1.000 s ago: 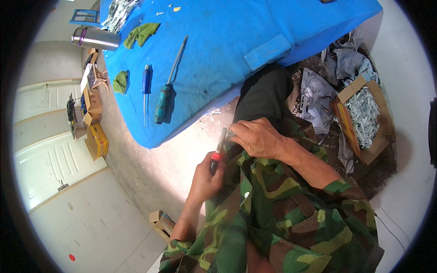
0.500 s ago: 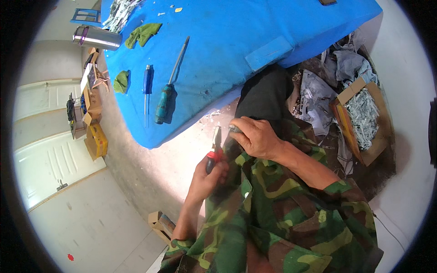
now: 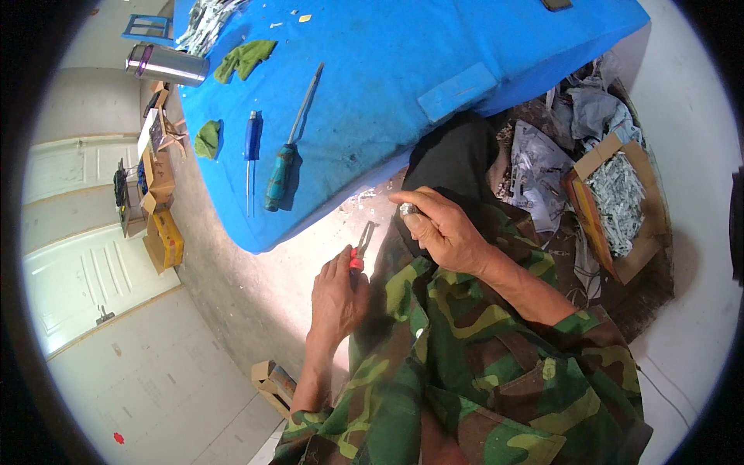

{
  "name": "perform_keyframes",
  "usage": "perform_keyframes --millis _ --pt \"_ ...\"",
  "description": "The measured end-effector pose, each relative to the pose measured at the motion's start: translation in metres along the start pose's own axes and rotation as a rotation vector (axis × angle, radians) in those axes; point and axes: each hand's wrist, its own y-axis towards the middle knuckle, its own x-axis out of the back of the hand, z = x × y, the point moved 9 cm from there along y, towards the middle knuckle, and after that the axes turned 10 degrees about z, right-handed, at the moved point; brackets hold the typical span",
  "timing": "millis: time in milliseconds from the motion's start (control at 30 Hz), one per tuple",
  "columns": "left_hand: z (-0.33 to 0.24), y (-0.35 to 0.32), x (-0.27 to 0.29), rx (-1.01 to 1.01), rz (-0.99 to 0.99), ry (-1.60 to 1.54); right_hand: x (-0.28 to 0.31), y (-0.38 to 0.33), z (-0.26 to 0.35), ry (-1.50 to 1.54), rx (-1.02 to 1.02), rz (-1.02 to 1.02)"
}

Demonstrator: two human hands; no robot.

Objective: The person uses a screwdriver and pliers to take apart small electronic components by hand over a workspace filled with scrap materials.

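My left hand point(image 3: 338, 293) is wrapped round the red-and-black handles of a pair of pliers point(image 3: 357, 262). The metal jaws point away from me and stand slightly apart, with nothing seen between them. To the right, my right hand point(image 3: 448, 236) pinches a small shiny metal piece point(image 3: 408, 209) between thumb and forefinger; its exact kind is hidden by the fingers. The two hands are apart, over my lap. Ahead on the blue-covered table point(image 3: 372, 85) lie a teal-handled screwdriver point(image 3: 280, 174) and a thinner blue-handled screwdriver point(image 3: 250, 143).
Green cloth pieces point(image 3: 246, 60) and a steel flask point(image 3: 167, 64) lie on the table's left side, near a pile of silvery strips point(image 3: 208, 23). At right, a cardboard box point(image 3: 649, 225) holds many such strips beside grey plastic bags point(image 3: 535, 170). A door point(image 3: 101, 271) stands at left.
The pliers have turned in my left hand, so its back now faces up and the jaws look parted. My right hand has shifted slightly, showing more of the metal piece.
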Motion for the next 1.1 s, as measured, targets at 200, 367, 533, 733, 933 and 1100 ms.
perform_keyframes --millis 200,367,533,733,933,1100 --pt "0.012 -0.001 0.0 0.116 0.083 -0.084 -0.018 -0.015 -0.035 0.649 -0.284 0.046" --pt "-0.006 -0.003 0.011 0.082 0.093 -0.217 -0.02 -0.018 -0.038 0.757 -0.356 0.048" --pt "-0.042 0.002 0.025 -0.068 0.046 -0.124 -0.022 -0.019 -0.042 0.862 -0.344 0.062" --pt "-0.049 0.005 0.021 -0.044 0.09 -0.092 -0.024 -0.023 -0.043 0.974 -0.406 0.006" --pt "-0.058 0.003 0.022 -0.055 0.049 -0.009 -0.024 -0.02 -0.037 0.932 -0.409 -0.021" --pt "-0.058 0.003 0.02 -0.038 0.071 -0.026 -0.023 -0.021 -0.038 0.875 -0.359 -0.01"
